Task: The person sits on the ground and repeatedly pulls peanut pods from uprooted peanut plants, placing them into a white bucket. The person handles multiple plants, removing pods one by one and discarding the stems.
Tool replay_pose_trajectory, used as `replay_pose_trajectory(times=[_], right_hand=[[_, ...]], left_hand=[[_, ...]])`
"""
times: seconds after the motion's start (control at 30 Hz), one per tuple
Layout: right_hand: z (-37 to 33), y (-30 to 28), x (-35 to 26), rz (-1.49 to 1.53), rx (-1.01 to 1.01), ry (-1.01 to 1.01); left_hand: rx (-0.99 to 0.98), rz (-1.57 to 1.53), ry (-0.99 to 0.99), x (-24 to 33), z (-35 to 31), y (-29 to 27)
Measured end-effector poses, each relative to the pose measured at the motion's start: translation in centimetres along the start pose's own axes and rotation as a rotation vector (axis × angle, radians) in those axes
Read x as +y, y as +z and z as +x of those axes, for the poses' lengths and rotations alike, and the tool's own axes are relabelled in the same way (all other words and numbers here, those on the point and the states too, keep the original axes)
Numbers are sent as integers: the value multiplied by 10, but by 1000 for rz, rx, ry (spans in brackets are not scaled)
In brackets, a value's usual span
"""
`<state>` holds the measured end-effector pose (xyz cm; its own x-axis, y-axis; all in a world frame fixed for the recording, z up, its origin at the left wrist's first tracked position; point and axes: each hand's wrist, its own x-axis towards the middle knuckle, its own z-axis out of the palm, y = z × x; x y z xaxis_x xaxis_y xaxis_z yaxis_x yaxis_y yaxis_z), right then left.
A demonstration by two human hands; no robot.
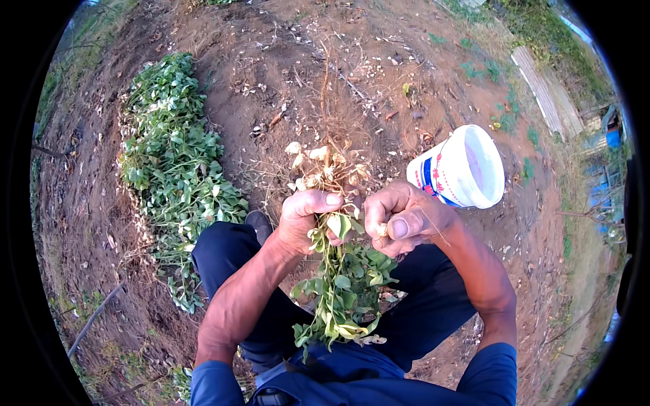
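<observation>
My left hand (305, 220) is closed round the stems of an uprooted peanut plant (335, 287). Its leafy green part hangs down between my knees, while the roots with several pale peanut pods (325, 166) point away from me. Just right of the stems, my right hand (409, 220) is closed in a pinch. A small pale peanut (382, 230) shows between its thumb and fingers. Beyond my right hand stands a white bucket (457, 169) with blue and red markings, its mouth tilted to the right; its contents are hidden.
A long row of pulled green peanut plants (176, 155) lies on the soil at left, pods showing along its left edge. Brown soil (271, 81) with dry leaves and twigs spreads ahead. Corrugated sheets (542, 91) lie at far right, and a stick (98, 318) at lower left.
</observation>
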<state>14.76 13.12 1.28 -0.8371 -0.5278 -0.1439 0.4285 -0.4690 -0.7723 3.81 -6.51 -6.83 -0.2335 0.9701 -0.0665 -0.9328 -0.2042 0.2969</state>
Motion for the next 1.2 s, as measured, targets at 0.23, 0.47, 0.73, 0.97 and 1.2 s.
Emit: replay_pose_trajectory(times=[0.23,0.47,0.73,0.97,1.2], right_hand=[[-1,-14,-4,211,97,-161],[6,-11,-1,-54,492,-209],[15,-1,0,-583,609,-265],[20,-15,16,-689,613,-300],[12,-16,11,-178,438,-134]], left_hand=[[294,221,110,4,-1,11],[226,257,111,8,2,22],[295,477,124,8,9,28],[335,599,256,4,13,34],[137,338,167,6,3,26]])
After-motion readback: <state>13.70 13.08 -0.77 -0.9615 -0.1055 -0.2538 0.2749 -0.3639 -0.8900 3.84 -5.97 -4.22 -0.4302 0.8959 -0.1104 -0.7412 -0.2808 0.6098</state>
